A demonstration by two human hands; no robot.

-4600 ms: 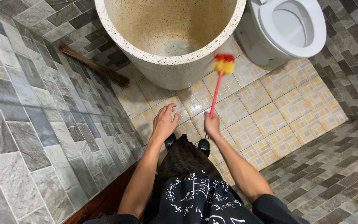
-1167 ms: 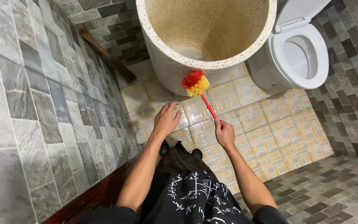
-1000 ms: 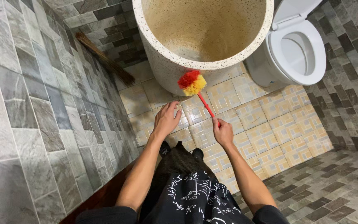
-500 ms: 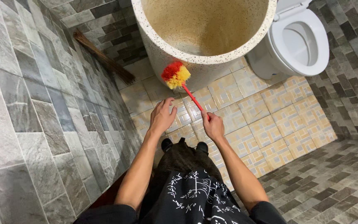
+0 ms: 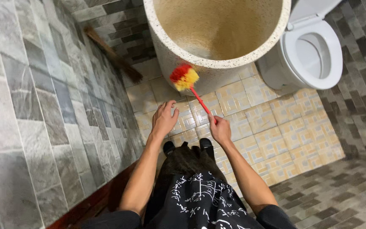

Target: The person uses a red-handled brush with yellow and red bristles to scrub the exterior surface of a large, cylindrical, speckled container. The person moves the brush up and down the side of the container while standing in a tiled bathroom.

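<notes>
My right hand point(image 5: 220, 129) grips the thin red handle of a toilet brush point(image 5: 184, 78) with a red and yellow bristle head. The head is up against the outer wall of a big round speckled stone basin point(image 5: 178, 59), low on its front left side. My left hand point(image 5: 164, 119) hovers beside it with fingers spread, holding nothing, over the cream floor tiles point(image 5: 272, 123). My black printed clothing and dark shoes show below the hands.
A white toilet point(image 5: 314, 53) with its lid raised stands right of the basin. A stick broom point(image 5: 113, 55) leans in the left corner against the grey tiled wall point(image 5: 30, 106). Darker grey tiles cover the wall at right and the floor at lower right.
The brush head swept from the basin's front toward its left side, then edged slightly back right. My right hand followed it. My left hand stayed spread and empty.
</notes>
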